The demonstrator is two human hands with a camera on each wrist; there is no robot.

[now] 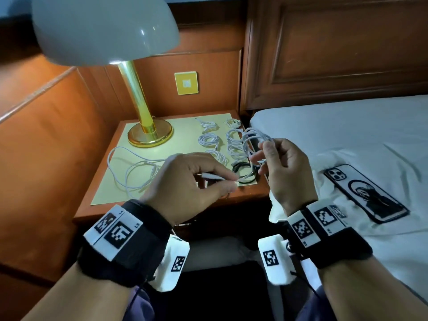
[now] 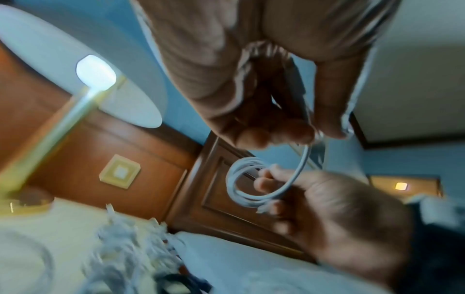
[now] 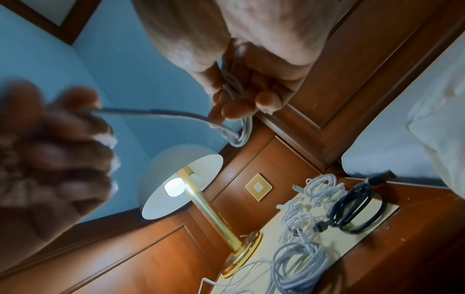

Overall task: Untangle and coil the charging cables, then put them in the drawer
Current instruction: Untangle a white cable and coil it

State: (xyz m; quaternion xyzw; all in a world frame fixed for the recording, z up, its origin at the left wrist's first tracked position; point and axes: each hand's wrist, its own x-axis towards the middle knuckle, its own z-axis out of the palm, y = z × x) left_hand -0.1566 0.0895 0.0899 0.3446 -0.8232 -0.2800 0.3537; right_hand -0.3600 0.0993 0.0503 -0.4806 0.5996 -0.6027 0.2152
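A small coil of white cable is held up in the right hand, its loops pinched between thumb and fingers, while the free end is pinched in the left hand. If the right grip is loosened during the last wrap, the loops could spring apart — the coil would then have to be made again. Just beyond both grips, finished coils and a black cable lie on the desk; left of the left grip one loose cable lies uncoiled and could be caught — and dragged — by the swinging end.
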